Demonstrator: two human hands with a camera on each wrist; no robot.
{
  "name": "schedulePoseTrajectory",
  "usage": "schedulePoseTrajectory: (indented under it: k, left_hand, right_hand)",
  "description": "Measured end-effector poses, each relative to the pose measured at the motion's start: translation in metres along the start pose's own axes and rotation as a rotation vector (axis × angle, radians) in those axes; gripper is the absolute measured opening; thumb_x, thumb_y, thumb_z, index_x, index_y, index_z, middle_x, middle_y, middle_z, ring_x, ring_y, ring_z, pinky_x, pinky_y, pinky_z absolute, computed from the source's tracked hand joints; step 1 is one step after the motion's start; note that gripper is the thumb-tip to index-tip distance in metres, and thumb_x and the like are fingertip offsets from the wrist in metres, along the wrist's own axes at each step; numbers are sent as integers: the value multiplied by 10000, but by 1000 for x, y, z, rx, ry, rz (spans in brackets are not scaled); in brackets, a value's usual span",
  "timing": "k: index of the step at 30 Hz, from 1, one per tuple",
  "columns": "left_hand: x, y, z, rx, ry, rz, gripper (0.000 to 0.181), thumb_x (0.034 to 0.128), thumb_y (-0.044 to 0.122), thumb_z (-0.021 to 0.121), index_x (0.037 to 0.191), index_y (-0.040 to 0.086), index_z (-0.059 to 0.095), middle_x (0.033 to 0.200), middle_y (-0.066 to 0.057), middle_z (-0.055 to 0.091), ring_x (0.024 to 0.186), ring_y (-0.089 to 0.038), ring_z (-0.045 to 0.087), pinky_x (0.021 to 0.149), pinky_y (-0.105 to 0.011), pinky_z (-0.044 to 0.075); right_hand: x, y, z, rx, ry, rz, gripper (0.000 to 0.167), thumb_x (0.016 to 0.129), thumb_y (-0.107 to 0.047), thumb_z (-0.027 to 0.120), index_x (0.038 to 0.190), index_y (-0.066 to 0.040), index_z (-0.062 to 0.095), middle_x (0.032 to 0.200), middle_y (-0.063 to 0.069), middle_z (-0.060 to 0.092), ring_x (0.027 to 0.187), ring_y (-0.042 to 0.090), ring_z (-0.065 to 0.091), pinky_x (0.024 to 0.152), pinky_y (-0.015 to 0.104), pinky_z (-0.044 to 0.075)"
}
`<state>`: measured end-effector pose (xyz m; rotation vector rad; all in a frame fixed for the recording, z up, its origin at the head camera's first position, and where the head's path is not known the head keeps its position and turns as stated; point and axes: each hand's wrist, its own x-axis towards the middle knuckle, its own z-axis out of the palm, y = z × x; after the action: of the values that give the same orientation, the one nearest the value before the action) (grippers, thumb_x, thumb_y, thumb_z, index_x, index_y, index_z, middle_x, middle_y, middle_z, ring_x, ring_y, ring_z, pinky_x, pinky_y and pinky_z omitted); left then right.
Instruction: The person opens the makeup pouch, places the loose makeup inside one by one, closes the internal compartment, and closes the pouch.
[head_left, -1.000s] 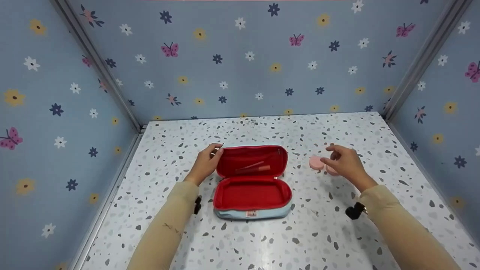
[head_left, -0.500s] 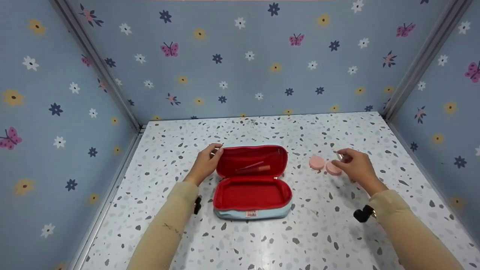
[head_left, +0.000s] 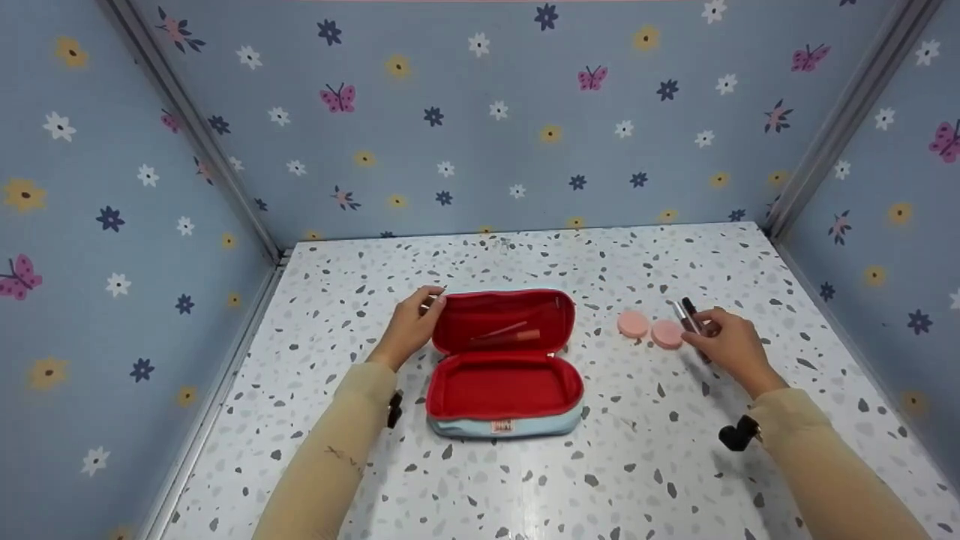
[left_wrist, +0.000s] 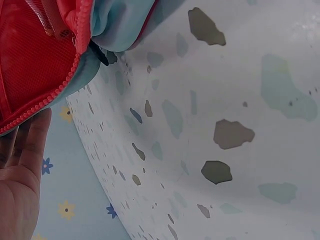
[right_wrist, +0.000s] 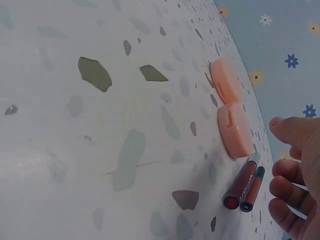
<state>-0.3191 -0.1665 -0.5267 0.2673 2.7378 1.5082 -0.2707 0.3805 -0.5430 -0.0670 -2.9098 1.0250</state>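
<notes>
The blue pouch (head_left: 505,427) lies unzipped, its red inside showing; slim items (head_left: 517,337) sit behind mesh in the raised lid. At the lid's left edge my left hand (head_left: 409,326) grips it, thumb in front; the left wrist view has the fingers (left_wrist: 35,145) behind the lid (left_wrist: 40,65). Two dark lip tubes (right_wrist: 242,182) lie side by side on the table. Beside them is my right hand (head_left: 731,345), fingers loosely bent and holding nothing, a gap to the tubes showing in the right wrist view. Two pink round cases (head_left: 632,324) rest left of the tubes.
The speckled white table (head_left: 510,487) is bounded by flowered blue panels (head_left: 495,135) at the back and both sides. Grey metal strips (head_left: 847,112) run along the corners. The pink cases stand between the pouch and the tubes.
My right hand has moved right, away from the pink cases, and the two tubes now show beside its fingers. The left hand and pouch have stayed put.
</notes>
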Motion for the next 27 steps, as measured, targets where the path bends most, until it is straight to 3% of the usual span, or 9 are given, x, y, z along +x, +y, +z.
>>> schedulePoseTrajectory:
  k: [6,11,19,27]
  left_hand:
    - [1,0,0,-3,-8,-4,398,1161,295,518,1472,70,620,1309,-200,731,1182,-345,742,1051,-506,603]
    - [1,0,0,-2,-4,-7,397,1159,293,525,1474,73,624,1305,-198,730,1180,-344,744,1054,-503,603]
    - [0,2,0,6,-11,-22,409,1161,324,511,1485,98,617,1325,-181,723,1185,-323,733,1062,-493,599]
    - [0,-1,0,5,-5,-2,408,1162,307,512,1483,77,616,1313,-193,731,1170,-332,746,1052,-498,606]
  right_hand:
    - [-4,11,0,34,-46,32,514,1001,-231,798,1416,33,648,1011,168,709,755,218,722,585,270,538]
    - [-5,17,3,9,-57,41,504,1001,-229,793,1405,34,645,1053,188,709,779,189,672,610,291,543]
    - [-3,25,9,-35,-76,44,463,995,-164,763,1370,79,643,1070,206,716,893,259,646,719,331,507]
    - [0,20,10,-61,-120,68,417,1010,-106,725,1343,134,647,1145,282,737,1000,334,692,877,480,556]
